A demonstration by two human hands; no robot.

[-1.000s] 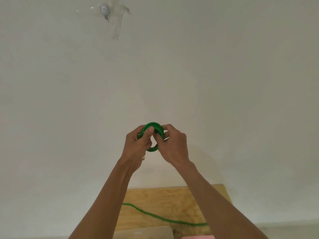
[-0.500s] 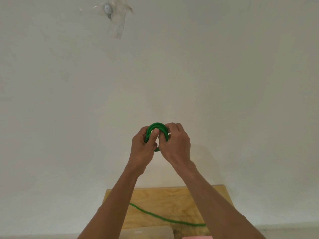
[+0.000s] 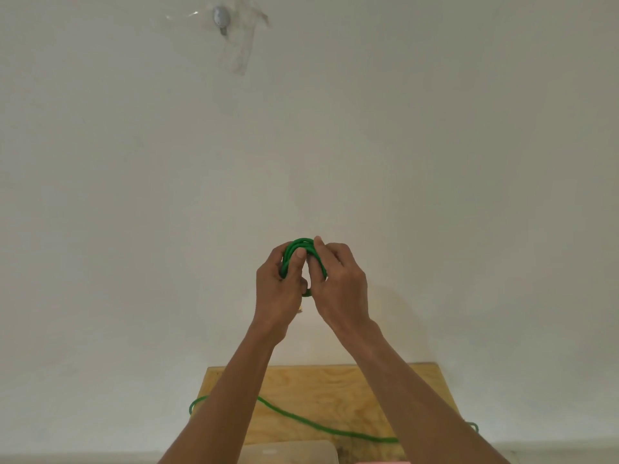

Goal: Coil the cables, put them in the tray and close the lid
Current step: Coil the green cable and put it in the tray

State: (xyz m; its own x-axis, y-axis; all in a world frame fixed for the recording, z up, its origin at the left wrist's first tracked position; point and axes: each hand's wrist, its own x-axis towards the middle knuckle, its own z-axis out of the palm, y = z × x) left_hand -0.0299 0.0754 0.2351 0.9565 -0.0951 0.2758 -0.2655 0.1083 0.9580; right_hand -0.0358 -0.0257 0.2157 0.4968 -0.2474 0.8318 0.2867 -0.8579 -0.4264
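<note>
While a length of green cable (image 3: 321, 426) trails loose across the wooden table (image 3: 335, 390) below, a person holds a small coil (image 3: 301, 244) of the same green cable raised well above that table, in front of a plain white wall (image 3: 435, 162). The left hand (image 3: 276, 289) is closed around the coil's left side, thumb pressed over the top loops; the right hand (image 3: 338, 286) pinches the coil's right side between thumb and fingers, the two hands almost touching beneath it. The step in hand appears to be the coiling itself, and it looks unfinished, since the slack lying on the table has yet to be gathered. The next move likely calls for one hand to keep the loops clamped while the other draws more cable up from the table and lays on another turn, without letting the wound loops spring apart. At the table's near edge sits a pale, translucent object (image 3: 288, 452) that may be the tray; it is cut off by the frame, and no lid can be made out.
</note>
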